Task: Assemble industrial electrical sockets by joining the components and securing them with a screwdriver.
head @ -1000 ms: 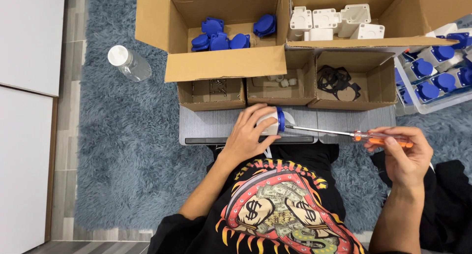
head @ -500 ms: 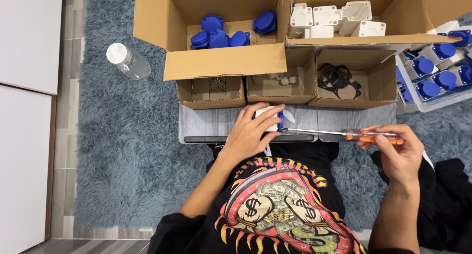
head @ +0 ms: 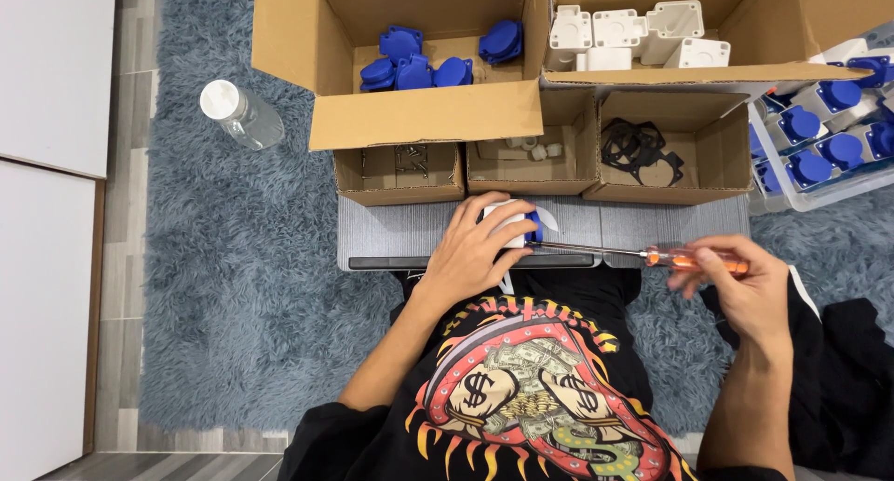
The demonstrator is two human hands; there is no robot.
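My left hand (head: 473, 250) grips a small white socket box with a blue cover (head: 520, 227) on the grey lap board (head: 391, 231). My right hand (head: 740, 290) holds the orange handle of a long screwdriver (head: 643, 254). Its metal shaft runs left and its tip meets the blue part of the box. Most of the box is hidden under my left fingers.
Behind the board stand open cardboard boxes: blue covers (head: 419, 67), white housings (head: 633, 36), screws (head: 405, 160), small white parts (head: 531, 149), black gaskets (head: 638, 150). A clear bin of finished white-and-blue boxes (head: 824, 127) sits right. A plastic bottle (head: 240, 114) lies on the blue rug at left.
The right hand's fingers have shifted on the screwdriver handle, as if turning it. The left hand stays clamped on the box. The view has drifted slightly.
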